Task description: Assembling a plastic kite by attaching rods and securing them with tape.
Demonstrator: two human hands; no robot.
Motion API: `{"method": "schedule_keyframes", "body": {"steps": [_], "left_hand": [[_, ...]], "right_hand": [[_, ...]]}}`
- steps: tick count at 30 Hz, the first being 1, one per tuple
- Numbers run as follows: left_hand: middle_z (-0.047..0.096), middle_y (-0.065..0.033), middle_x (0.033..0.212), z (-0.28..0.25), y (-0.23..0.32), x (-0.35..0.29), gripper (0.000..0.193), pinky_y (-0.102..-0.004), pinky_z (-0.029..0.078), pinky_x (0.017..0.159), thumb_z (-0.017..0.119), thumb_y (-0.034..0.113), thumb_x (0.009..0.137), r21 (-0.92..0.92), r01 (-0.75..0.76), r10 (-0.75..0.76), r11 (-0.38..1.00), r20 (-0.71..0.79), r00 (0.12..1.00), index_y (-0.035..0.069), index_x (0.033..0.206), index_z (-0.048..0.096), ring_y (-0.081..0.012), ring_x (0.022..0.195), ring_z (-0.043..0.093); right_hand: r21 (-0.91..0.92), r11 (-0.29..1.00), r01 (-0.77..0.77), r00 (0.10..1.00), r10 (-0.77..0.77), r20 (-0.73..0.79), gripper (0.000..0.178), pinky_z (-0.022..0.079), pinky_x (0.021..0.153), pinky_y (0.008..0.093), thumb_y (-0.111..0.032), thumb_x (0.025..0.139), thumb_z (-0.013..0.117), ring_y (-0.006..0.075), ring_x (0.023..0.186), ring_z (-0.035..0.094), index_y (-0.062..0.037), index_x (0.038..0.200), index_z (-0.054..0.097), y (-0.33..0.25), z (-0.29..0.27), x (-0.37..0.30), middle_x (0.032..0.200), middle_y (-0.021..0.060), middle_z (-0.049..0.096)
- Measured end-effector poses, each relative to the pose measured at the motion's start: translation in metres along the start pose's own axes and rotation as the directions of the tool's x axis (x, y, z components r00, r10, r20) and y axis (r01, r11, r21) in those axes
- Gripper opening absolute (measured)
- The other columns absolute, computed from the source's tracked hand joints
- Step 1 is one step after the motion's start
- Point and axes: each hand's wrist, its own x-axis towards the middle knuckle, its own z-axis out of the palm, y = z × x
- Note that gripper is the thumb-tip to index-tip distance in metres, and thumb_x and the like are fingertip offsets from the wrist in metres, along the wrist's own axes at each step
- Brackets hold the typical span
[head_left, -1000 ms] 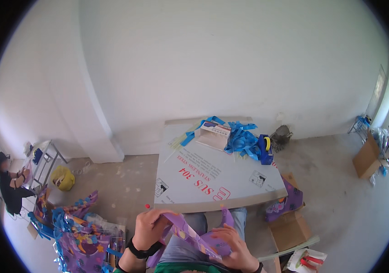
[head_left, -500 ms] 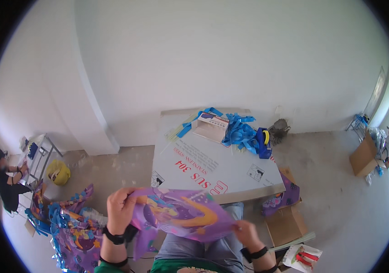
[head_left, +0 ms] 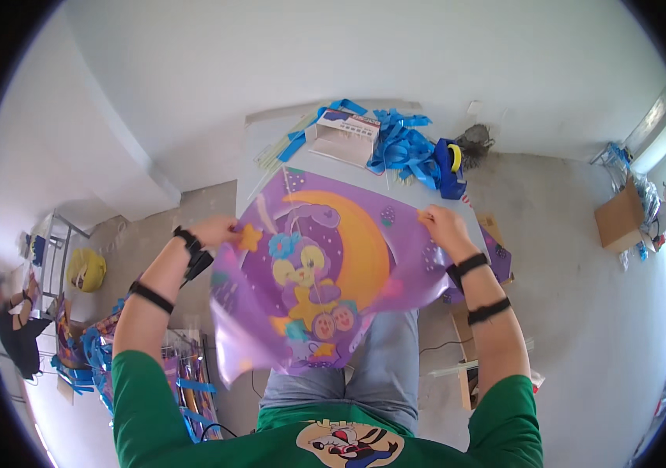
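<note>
A thin purple sheet [head_left: 364, 242], shaped like a kite sail and printed with a cartoon rabbit and an orange moon, hangs spread between my hands. My left hand [head_left: 216, 232] is closed on its left edge by an orange star. My right hand [head_left: 444, 226] pinches the upper right edge. The sheet's far corner lies over the grey-white table [head_left: 253, 170], while its lower part droops, rippled, over my lap.
On the table's far side are an open white box [head_left: 348, 132], a heap of blue ribbon [head_left: 411, 156] and a blue tape dispenser [head_left: 450, 168]. A yellow bucket [head_left: 87, 269] and another person [head_left: 17, 331] are at left. A cardboard box [head_left: 618, 214] stands right.
The sheet has been lifted and spread wide over the table's near edge. Both hands have moved forward, my right one to the sheet's upper right edge. The view has tilted down.
</note>
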Motion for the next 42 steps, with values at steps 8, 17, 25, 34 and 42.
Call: {"method": "schedule_keyframes", "body": {"steps": [8, 17, 25, 34, 42], "left_hand": [[0.064, -0.0164, 0.088, 0.042, -0.041, 0.114, 0.022, -0.0433, 0.048, 0.074, 0.062, 0.023, 0.078, 0.495, 0.085, -0.053, 0.865, -0.079, 0.995, 0.011, 0.095, 0.065, -0.0340, 0.086, 0.061], [0.040, -0.0157, 0.136, 0.103, 0.019, 0.125, 0.063, -0.0509, 0.028, 0.101, 0.064, 0.029, 0.079, 0.412, -0.103, 0.285, 0.905, -0.408, 0.867, 0.010, 0.133, 0.039, -0.0336, 0.128, 0.034], [0.017, -0.0121, 0.150, 0.202, 0.085, 0.026, 0.087, -0.0585, 0.011, 0.108, 0.068, 0.045, 0.073, 0.427, -0.180, 0.217, 0.886, -0.039, 0.975, 0.017, 0.143, 0.024, -0.0311, 0.138, 0.015], [0.032, -0.0045, 0.144, 0.234, 0.046, 0.009, 0.062, -0.0501, 0.027, 0.106, 0.061, 0.035, 0.082, 0.454, -0.062, 0.151, 0.889, -0.163, 0.975, 0.014, 0.136, 0.038, -0.0227, 0.135, 0.026], [0.061, -0.0038, 0.114, 0.249, 0.002, 0.009, 0.021, -0.0341, 0.045, 0.092, 0.052, 0.014, 0.080, 0.247, -0.119, 0.227, 0.962, -0.473, 0.851, 0.009, 0.098, 0.063, -0.0213, 0.112, 0.054]], "right_hand": [[-0.057, 0.997, -0.056, 0.987, 0.064, 0.150, 0.016, 0.047, 0.075, 0.0437, -0.011, 0.080, 0.055, 0.0335, 0.091, 0.060, -0.0078, 0.096, 0.058, 0.051, 0.102, 0.042, 0.094, 0.0157, 0.063], [-0.113, 0.987, 0.119, 0.989, -0.128, -0.075, 0.053, 0.032, 0.101, 0.0452, -0.026, 0.082, 0.059, 0.0324, 0.125, 0.038, -0.0078, 0.129, 0.043, 0.023, 0.137, 0.020, 0.130, 0.0147, 0.045], [-0.249, 0.967, 0.048, 0.993, -0.020, 0.114, 0.060, 0.019, 0.108, 0.0507, -0.042, 0.089, 0.047, 0.0315, 0.136, 0.022, -0.0151, 0.140, 0.032, 0.036, 0.153, -0.028, 0.147, 0.0128, 0.025], [-0.308, 0.951, -0.010, 0.981, 0.069, 0.184, 0.061, 0.018, 0.108, 0.0528, -0.045, 0.090, 0.043, 0.0297, 0.137, 0.019, -0.0170, 0.142, 0.026, 0.028, 0.153, -0.029, 0.149, 0.0117, 0.020], [-0.343, 0.937, -0.058, 0.939, 0.168, 0.301, 0.066, 0.016, 0.110, 0.0517, -0.046, 0.090, 0.045, 0.0274, 0.139, 0.014, -0.0198, 0.144, 0.019, 0.013, 0.133, -0.027, 0.151, 0.0093, 0.014]]}}
